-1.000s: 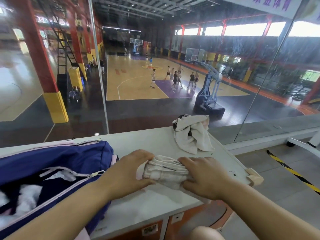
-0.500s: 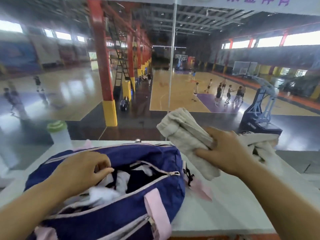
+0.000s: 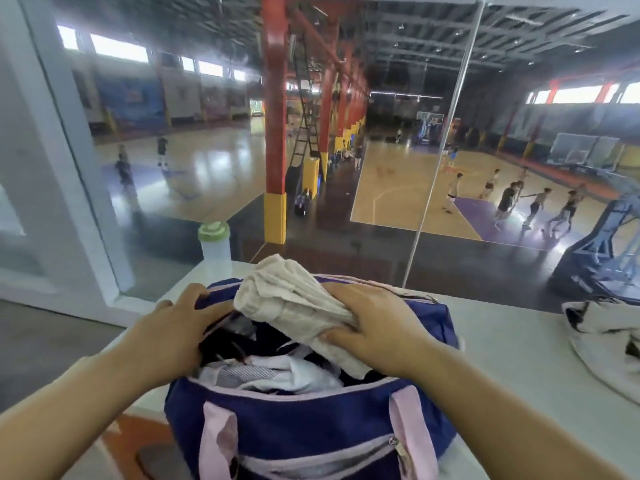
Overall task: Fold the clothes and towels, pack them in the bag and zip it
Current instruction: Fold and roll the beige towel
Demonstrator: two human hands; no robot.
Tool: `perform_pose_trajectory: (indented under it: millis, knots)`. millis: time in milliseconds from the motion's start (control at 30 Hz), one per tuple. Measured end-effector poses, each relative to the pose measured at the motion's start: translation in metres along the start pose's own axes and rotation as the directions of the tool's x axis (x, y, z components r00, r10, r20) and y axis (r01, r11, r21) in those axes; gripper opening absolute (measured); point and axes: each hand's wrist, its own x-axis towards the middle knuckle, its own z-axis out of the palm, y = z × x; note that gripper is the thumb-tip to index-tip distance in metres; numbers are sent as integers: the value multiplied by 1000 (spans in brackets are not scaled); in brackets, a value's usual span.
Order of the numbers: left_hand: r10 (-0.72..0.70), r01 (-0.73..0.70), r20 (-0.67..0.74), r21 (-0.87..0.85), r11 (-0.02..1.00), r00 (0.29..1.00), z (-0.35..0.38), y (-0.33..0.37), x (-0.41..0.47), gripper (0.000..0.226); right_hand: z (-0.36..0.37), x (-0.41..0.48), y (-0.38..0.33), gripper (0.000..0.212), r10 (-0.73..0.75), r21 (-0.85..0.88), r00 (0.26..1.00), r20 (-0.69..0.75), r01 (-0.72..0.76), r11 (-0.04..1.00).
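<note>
Two grips: right hand [image 3: 377,327] fingers [image 3: 349,289] curled round the towel [image 3: 287,299], left hand [image 3: 169,337] fingers [image 3: 194,296] pinching the bag [image 3: 311,420] rim.

Towel [image 3: 294,306], in my right hand [image 3: 377,327]: beige terry cloth, matt, rough-looped.
Bag [image 3: 311,431], rim gripped by my left hand [image 3: 173,334]: navy woven fabric, matt, fine grain.
Straps [image 3: 214,441]: pale pink webbing, soft sheen.
Zip pull [image 3: 398,452]: looks metal, dull grey.
Desk [image 3: 512,358]: white top, smooth, faintly glossy.
Bottle [image 3: 216,251]: cloudy translucent plastic, green plastic lid.
Garment [image 3: 609,344] at my right: white cloth, matt, crumpled.
Court floor [image 3: 398,188] below: varnished wood, highly glossy, mirrors the window light.
</note>
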Motion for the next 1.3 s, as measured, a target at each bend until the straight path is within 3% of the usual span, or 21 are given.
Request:
perform_pose_trajectory:
  millis: [100, 233, 367, 567, 700, 767, 833, 867, 933, 1033, 1133, 1200, 1300]
  knots:
    - [-2, 7, 58, -87, 996, 998, -7, -3, 4, 77, 12, 13, -9, 31, 36, -112, 977, 209, -13, 994]
    - [73, -52, 86, -233, 971, 994, -19, -7, 12, 81, 22, 25, -19, 24, 82, -220, 866, 494, 33, 975]
    - [96, -68, 90, -275, 959, 991, -26, -5, 14, 86, 17, 39, -24, 20, 148, -307, 793, 590, 51, 950]
    - [162, -118, 74, -412, 903, 984, -28, -7, 11, 84, 45, 54, -34, 34, 70, -317, 889, 452, 87, 944]
    - [159, -105, 101, -406, 908, 982, -25, -15, 13, 93, 47, 44, -26, 78, 19, -236, 950, 312, 59, 970]
    - [161, -113, 89, -397, 911, 983, -25, -16, 12, 92, 41, 33, -21, 66, -101, -197, 989, 107, 120, 973]
    - [161, -119, 66, -418, 901, 985, -26, -14, 11, 89, 38, 22, -16, 35, -282, -284, 945, -164, 229, 931]
    - [165, -127, 51, -432, 893, 985, -26, -12, 10, 87, 39, 18, -13, 21, -317, -293, 927, -202, 252, 922]
    - [165, -138, 21, -454, 880, 986, -27, -10, 10, 83, 42, 16, -14, 11, -332, -297, 936, -116, 286, 911]
    - [156, -150, -29, -490, 859, 987, -27, -8, 8, 80, 62, 27, -13, 26, -401, -321, 911, 94, 409, 854]
    - [157, -180, -89, -532, 827, 984, -21, -10, 7, 77, 71, 46, -20, 52, -184, -225, 947, 264, 246, 943]
    - [128, -170, -115, -550, 818, 985, -15, -13, 8, 77, 72, 52, -20, 74, -53, -215, 901, 431, 160, 963]
    - [85, -164, -166, -554, 816, 982, -4, -15, 10, 76, 77, 57, -20, 83, -13, -221, 821, 571, 168, 961]
